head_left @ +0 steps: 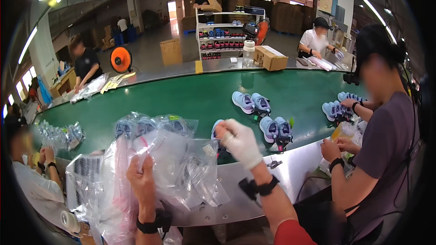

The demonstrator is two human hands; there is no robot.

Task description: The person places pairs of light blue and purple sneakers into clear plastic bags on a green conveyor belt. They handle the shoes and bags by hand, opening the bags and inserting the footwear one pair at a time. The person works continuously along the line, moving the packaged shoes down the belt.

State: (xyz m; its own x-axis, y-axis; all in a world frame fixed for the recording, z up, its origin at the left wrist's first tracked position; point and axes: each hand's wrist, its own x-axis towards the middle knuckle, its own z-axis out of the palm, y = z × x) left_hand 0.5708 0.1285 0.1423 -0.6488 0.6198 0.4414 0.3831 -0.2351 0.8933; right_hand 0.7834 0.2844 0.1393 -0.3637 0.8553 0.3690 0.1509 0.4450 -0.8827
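My left hand (141, 177), bare with a black wrist strap, pinches a clear plastic bag (175, 163). The bag hangs over the metal edge of the green belt, among more clear plastic. My right hand (240, 141), in a white glove with bare fingertips, is raised with curled fingers. Behind its fingertips a light blue shoe (215, 129) partly shows; whether they touch I cannot tell. Bagged blue shoes (144, 124) lie on the belt beyond the left hand. Right of the glove sits a pair of light blue shoes (269, 129) with a dark tag.
Another light blue pair (244, 102) stands farther out on the green belt (195, 93). A co-worker (386, 131) at right handles shoes and plastic close to my arm. A person at left works near bagged items (61, 134). A cardboard box (271, 58) rests on the far ledge.
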